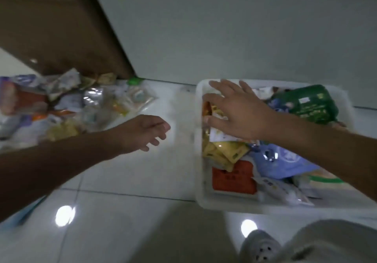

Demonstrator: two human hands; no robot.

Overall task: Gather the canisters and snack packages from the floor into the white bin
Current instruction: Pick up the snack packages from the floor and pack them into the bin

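The white bin (199,181) stands on the floor at the right, holding a green pack (310,103), yellow packets (222,152), a red box (232,178) and a blue pouch (285,162). My right hand (236,111) hovers over the bin's left part with fingers spread, nothing gripped; a yellow and white packet (217,115) lies just under it. My left hand (144,131) hangs empty above the bare tiles between the bin and a blurred heap of snack packages (67,107) at the left, fingers loosely curled and apart.
A brown door (61,24) rises behind the heap, and a pale wall (244,28) runs behind the bin. A green cap (134,81) shows at the door's foot. My knee and a grey shoe (263,246) sit at the bottom right. Glossy white tiles (132,181) lie between.
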